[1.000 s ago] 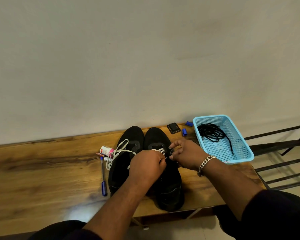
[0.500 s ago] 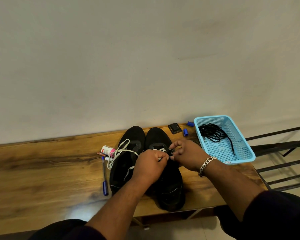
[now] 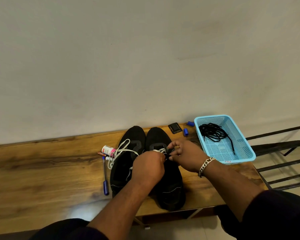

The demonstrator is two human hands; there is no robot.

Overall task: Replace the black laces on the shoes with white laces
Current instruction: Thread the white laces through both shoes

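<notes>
Two black shoes stand side by side on the wooden table [image 3: 42, 170], toes toward the wall. The left shoe [image 3: 126, 163] carries a loose white lace [image 3: 121, 149] looping over its left side. The right shoe [image 3: 170, 184] has white lacing [image 3: 160, 150] showing near its top eyelets. My left hand [image 3: 149, 168] is curled over the right shoe's lacing area and pinches the white lace end. My right hand [image 3: 185, 155], with a chain bracelet, pinches the shoe's eyelet edge right beside it. Black laces [image 3: 213, 134] lie in the blue basket [image 3: 246, 153].
A blue pen [image 3: 105, 177], a small white-and-pink bottle [image 3: 108, 150] and markers lie left of the shoes. A black square object [image 3: 175, 128] and two blue caps [image 3: 186, 131] sit near the wall. A dark metal rack [image 3: 284, 153] stands to the right.
My left hand has shifted slightly right and forward, closing up against my right hand over the right shoe's eyelets. The shoes and basket have not moved.
</notes>
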